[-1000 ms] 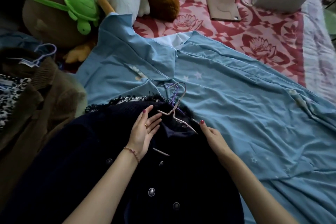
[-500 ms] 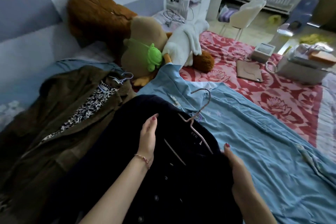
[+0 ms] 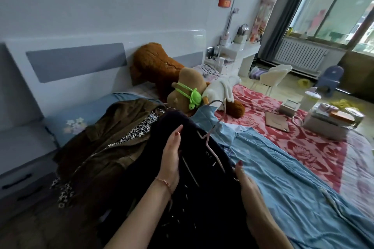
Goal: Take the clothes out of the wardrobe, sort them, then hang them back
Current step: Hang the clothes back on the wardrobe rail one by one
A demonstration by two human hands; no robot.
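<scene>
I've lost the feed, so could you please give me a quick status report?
Left hand flat on dark coat; right hand at its edge. Pink hanger in collar. Brown coat alongside, nothing blocking.

Both hands hold a dark coat (image 3: 202, 198) over the bed (image 3: 303, 188). The left hand (image 3: 172, 159) lies flat on its front with fingers straight; the right hand (image 3: 245, 186) grips its right edge. A pink hanger (image 3: 212, 147) sits in the collar. A brown coat (image 3: 105, 147) lies at the bed's head corner, beside plush toys (image 3: 188, 87).

Navy coat (image 3: 202, 198) right of brown coat (image 3: 97, 147)
</scene>
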